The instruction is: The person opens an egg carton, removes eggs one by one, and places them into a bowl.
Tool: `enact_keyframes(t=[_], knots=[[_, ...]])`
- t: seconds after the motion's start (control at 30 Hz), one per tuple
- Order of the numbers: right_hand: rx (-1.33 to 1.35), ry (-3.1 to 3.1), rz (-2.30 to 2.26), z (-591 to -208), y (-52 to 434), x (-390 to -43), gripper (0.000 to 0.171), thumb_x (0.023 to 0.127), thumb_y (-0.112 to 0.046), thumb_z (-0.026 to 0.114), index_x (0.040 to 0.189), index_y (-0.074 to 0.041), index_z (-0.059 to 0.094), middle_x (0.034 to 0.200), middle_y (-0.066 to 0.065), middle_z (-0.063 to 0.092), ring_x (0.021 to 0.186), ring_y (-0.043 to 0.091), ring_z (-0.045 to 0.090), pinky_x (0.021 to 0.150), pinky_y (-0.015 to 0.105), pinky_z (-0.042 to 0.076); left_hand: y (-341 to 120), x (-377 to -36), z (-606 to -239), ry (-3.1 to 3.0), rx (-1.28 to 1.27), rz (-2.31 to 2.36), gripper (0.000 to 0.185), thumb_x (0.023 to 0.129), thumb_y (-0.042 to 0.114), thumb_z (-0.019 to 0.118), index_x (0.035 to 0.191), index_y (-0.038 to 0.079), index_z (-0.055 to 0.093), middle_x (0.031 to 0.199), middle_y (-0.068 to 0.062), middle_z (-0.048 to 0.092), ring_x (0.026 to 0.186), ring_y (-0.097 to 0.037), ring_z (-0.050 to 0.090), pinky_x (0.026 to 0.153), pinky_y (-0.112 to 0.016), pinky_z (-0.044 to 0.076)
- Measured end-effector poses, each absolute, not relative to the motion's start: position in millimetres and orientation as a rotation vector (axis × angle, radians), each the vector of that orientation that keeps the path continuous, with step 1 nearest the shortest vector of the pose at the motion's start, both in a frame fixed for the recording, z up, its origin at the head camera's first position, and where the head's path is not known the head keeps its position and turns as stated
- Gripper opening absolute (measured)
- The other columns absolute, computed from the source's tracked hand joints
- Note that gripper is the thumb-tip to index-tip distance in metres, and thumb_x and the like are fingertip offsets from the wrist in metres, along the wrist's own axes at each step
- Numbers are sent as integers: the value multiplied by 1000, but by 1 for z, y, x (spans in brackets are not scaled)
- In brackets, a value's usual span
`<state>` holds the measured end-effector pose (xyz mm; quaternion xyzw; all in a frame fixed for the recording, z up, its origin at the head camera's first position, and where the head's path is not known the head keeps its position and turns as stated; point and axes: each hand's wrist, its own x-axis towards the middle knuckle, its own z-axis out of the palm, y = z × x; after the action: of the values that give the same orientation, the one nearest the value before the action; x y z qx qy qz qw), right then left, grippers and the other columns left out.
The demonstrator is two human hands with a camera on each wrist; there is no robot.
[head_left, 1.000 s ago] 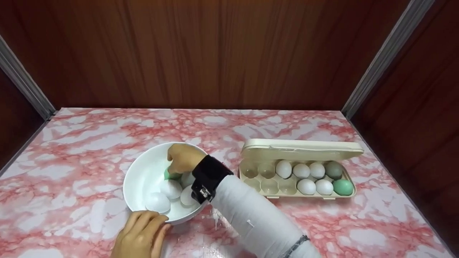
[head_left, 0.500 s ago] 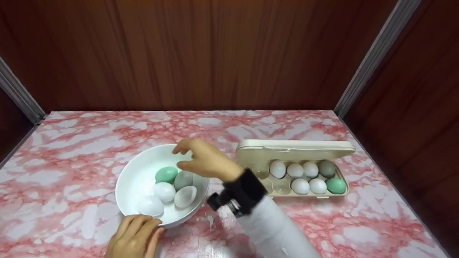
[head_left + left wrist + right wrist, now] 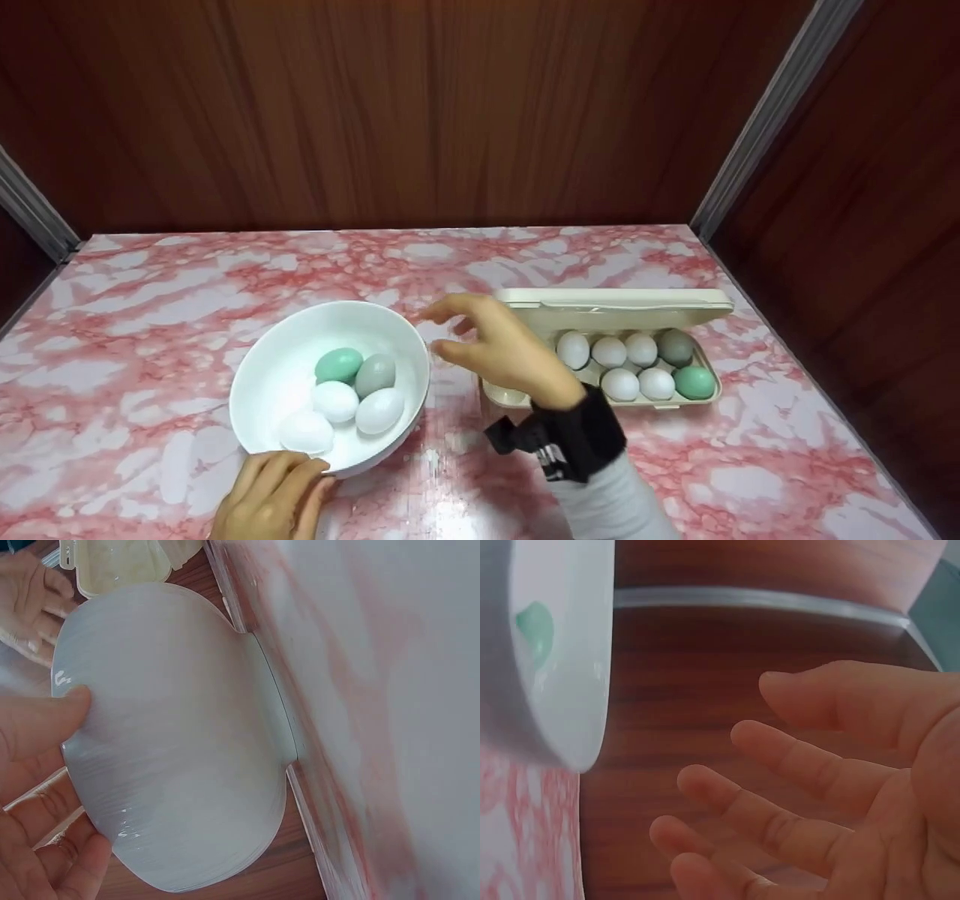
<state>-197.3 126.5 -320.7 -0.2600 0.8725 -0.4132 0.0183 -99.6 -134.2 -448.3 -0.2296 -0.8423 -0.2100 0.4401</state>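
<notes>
- Right hand (image 3: pixel 504 351): empty, fingers spread and loosely bent, palm bare in the right wrist view (image 3: pixel 832 787). It hangs above the bench (image 3: pixel 150 300), between the white bowl (image 3: pixel 274 352) and the egg carton (image 3: pixel 615 300).
- Left hand (image 3: pixel 270 499): fingers and thumb curled round the near rim of the bowl; the left wrist view shows the thumb pressed on the outer wall (image 3: pixel 45 720).
- Bowl holds five eggs in a cluster: green egg (image 3: pixel 339 364), grey egg (image 3: pixel 375 374), three white.
- Carton lies open, lid propped up at the far side, long axis running left to right. Its eggs (image 3: pixel 609 351) fill the right end; the left cups sit under the right hand, partly hidden.
- Key relation: carton eggs lie just right of the right hand's grip, bowl eggs to its left. The right hand is the nearer hand to the carton.
</notes>
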Motion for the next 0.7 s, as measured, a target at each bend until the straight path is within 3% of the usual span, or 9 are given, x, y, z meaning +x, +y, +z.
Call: enact_keyframes(t=[0.2,0.7], knots=[[-709,2696,-1398,-331,151,-192,32,89,-6,67,120,3,66,118,20,68,102,32,66,94,46,55,-133,-97,-447,-2140,-533,-532,61,105,49,37,75,9,73,79,-2,65,77,-19,56,62,-23,50],[-325,2837,-1304,-341,219,-180,32,93,-13,66,121,3,65,113,18,70,95,28,67,83,34,56,-131,-95,-446,-2156,-523,-552,63,105,49,36,75,8,74,78,-2,66,77,-20,56,63,-23,50]])
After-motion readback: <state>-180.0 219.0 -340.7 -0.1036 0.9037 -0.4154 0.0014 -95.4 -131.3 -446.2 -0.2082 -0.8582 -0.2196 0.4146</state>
